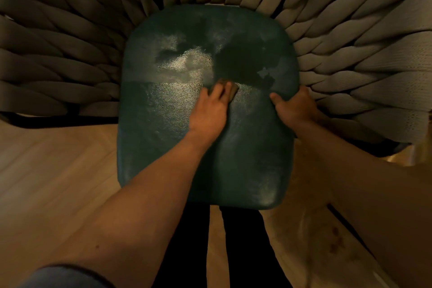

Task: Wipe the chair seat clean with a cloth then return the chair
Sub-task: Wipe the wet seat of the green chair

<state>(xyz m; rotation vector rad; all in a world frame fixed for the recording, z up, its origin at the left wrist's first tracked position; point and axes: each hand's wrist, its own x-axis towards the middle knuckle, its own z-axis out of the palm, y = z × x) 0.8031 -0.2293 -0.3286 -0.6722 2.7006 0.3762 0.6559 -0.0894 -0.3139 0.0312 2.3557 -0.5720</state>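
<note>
Chair seat (163,124), dark teal and pebble-grained, fills the middle of the view, seen from straight above, with the person's dark-trousered legs (187,241) just below its near edge. The left hand (210,110) lies palm-down near the centre of the seat, fingers spread and pressed flat onto a small brownish cloth (230,87); only the cloth's far edge and right corner show past the fingertips, so the hand is pinning it to the surface and not bunching it in a fist. The right hand (295,106) is curled over the seat's right edge, thumb on top of the teal surface and the other fingers wrapped down out of sight between the cushion and the chair's side.

The seat has rounded corners and a slight sheen. Pale, patchy, hazy areas cover its far half and show along the near right corner, while a darker blotch sits just beyond the cloth, towards the right. A faint straight line crosses the seat to the left of the cloth.

Thick grey-beige woven straps (70,42) form the chair's back and sides, fanning around the seat on three sides. Light wooden flooring (46,182) shows below. No label or writing is readable anywhere.
</note>
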